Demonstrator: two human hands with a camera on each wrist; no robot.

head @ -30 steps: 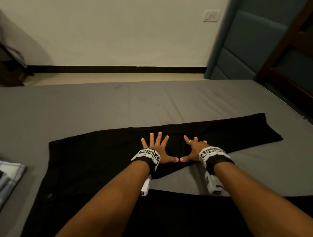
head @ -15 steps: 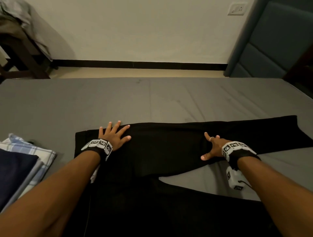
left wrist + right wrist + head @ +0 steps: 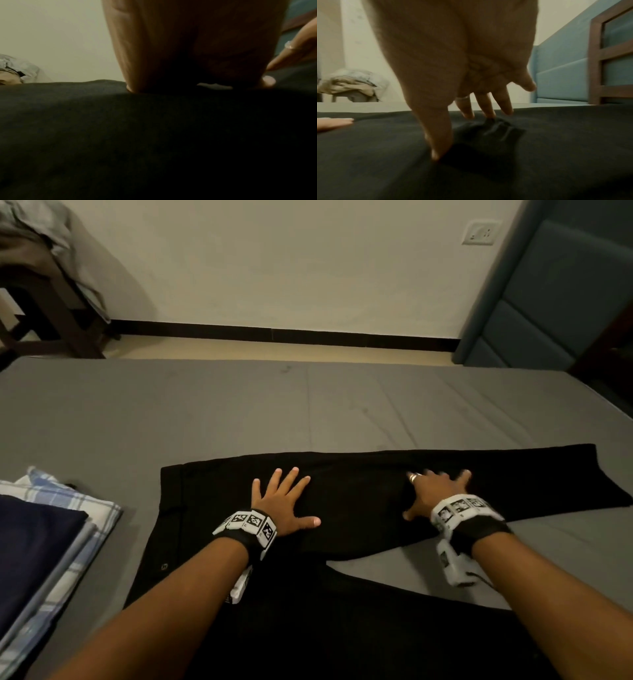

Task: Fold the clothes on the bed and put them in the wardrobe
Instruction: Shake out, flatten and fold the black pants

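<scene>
Left hand (image 3: 283, 502), fingers spread flat, pins black trousers (image 3: 359, 491) lying across the grey bed (image 3: 239, 412); right hand (image 3: 433, 491), also flat and splayed, bunches a small ridge of cloth. Best smoothed outward towards the leg end before folding.

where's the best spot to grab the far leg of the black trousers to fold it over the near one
Probably at its hem end, coming from the right with the right hand, while the left hand takes the far waistband corner. The black trousers lie flat on the grey bed, legs splayed in a V, so a pinch grip on those two free edges should carry the whole leg over.
</scene>
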